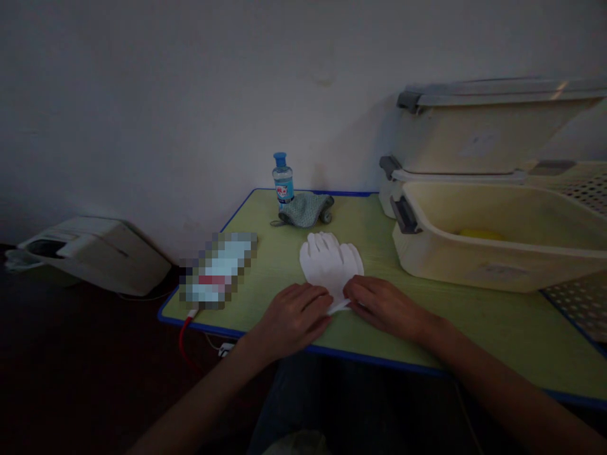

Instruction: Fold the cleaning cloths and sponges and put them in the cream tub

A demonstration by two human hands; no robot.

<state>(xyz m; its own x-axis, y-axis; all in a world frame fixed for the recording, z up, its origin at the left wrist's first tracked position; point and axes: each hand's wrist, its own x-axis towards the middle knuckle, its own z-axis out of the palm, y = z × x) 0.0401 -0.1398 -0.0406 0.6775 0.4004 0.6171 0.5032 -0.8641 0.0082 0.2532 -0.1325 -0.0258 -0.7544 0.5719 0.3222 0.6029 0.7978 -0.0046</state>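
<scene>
A white glove [331, 260] lies flat on the yellow-green table [374, 243], its fingers pointing away from me. The cuff end is nearest me, and a narrow edge of it is turned up. My left hand [298, 316] is closed on the left corner of the cuff, fingers together and curled. At the right corner, my right hand [379, 304] pinches the same cuff. Whether one glove or a stacked pair lies there I cannot tell for certain, though a second layer of fingers seems to show at the right.
Behind the glove are a grey cloth [306, 210] and a blue-capped bottle [283, 180]. A blurred-out phone [222, 268] with a red cable [184, 344] lies left. At right stands an open cream bin [455, 259] holding something yellow, with lidded bins [497, 136] behind. A white bin [109, 253] is on the floor.
</scene>
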